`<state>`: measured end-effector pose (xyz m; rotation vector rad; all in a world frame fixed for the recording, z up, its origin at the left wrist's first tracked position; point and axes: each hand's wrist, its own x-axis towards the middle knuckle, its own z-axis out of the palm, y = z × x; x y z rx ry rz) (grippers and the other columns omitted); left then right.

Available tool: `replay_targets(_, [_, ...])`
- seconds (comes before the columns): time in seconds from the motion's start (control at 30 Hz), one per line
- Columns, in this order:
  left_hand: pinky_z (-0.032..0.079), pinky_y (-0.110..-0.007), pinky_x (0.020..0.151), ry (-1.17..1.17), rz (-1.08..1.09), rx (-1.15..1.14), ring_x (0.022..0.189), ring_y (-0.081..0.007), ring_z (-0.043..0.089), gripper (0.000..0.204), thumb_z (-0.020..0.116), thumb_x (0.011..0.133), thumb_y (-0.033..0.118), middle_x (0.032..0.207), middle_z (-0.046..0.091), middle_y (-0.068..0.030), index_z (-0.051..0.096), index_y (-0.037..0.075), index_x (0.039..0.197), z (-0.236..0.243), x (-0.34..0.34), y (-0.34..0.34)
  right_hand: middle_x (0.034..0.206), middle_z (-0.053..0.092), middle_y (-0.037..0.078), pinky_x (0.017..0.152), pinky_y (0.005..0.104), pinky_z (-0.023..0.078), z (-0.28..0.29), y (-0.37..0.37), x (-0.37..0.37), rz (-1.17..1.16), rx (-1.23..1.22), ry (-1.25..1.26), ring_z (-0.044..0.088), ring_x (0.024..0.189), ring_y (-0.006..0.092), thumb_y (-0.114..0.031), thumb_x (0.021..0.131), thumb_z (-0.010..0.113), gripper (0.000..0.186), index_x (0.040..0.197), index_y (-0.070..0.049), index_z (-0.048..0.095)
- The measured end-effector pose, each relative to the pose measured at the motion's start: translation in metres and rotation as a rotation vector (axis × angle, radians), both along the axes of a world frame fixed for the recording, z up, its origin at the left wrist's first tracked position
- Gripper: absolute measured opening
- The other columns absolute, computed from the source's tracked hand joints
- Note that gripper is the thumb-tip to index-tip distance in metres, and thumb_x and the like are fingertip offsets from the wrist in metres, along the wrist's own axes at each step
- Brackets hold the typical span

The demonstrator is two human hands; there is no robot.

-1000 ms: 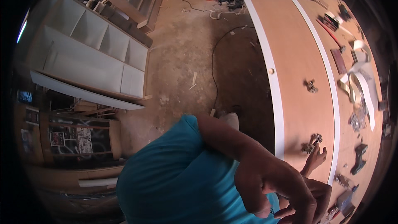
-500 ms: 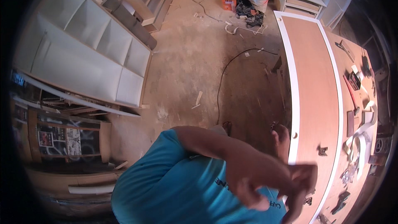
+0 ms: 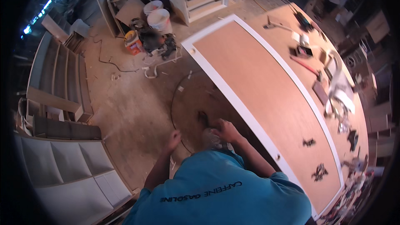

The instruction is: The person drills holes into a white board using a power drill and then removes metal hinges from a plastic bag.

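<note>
My left hand (image 3: 174, 140) hangs above the dusty floor in front of my body, smeared by motion, its fingers not clear. To its right, my right hand (image 3: 226, 131) is held close to the white-edged panel, fingers curled; whatever is in them is hidden. Below that hand show a greyish patch of clothing and a dark shape (image 3: 203, 118) that I cannot make out. The long wood-coloured panel (image 3: 254, 75) with a white border lies on the workbench. Round holes sit along its left border. Dark metal cabinet hinges (image 3: 320, 172) rest on its near part, apart from both hands.
A red-handled hammer (image 3: 306, 67), a dark power tool (image 3: 303, 21) and strips lie on the bench (image 3: 275, 14). White buckets (image 3: 159, 20), an orange tub (image 3: 133, 46) and black bags stand beyond. A cable (image 3: 172, 108) crosses the floor. White shelving (image 3: 68, 162) lies at left.
The view has swung to the right. My hands, crossed near the panel's edge before, are now apart in front of me over the floor. The panel and hinges still lie on the bench.
</note>
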<state>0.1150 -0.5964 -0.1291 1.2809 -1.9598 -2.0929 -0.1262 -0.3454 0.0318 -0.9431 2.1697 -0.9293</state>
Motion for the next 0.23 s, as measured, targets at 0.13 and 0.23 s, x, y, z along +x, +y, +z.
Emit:
replay_targets(0.13, [0.055, -0.046, 0.077, -0.448, -0.089, -0.253, 0.094, -0.0325, 0.07, 0.034, 0.054, 0.1, 0.02, 0.105, 0.071, -0.0207, 0.061, -0.004, 0.124, -0.028, 0.163, -0.083, 0.133, 0.061, 0.024, 0.1, 0.0484, 0.051, 0.019, -0.136, -0.074, -0.079, 0.074, 0.338, 0.059, 0.124, 0.0397, -0.032, 0.084, 0.077, 0.061, 0.131, 0.002, 0.057])
replay_targets(0.23, [0.055, -0.043, 0.091, -0.96, -0.882, -0.555, 0.101, -0.0334, 0.07, 0.036, 0.065, 0.09, 0.037, 0.11, 0.073, -0.0138, 0.075, 0.007, 0.107, -0.003, 0.187, -0.174, 0.149, 0.048, 0.022, 0.109, 0.0492, 0.045, 0.024, -0.238, -0.15, 0.161, 0.206, 0.532, 0.046, 0.139, 0.0386, -0.022, 0.094, 0.063, 0.048, 0.136, 0.0, 0.054])
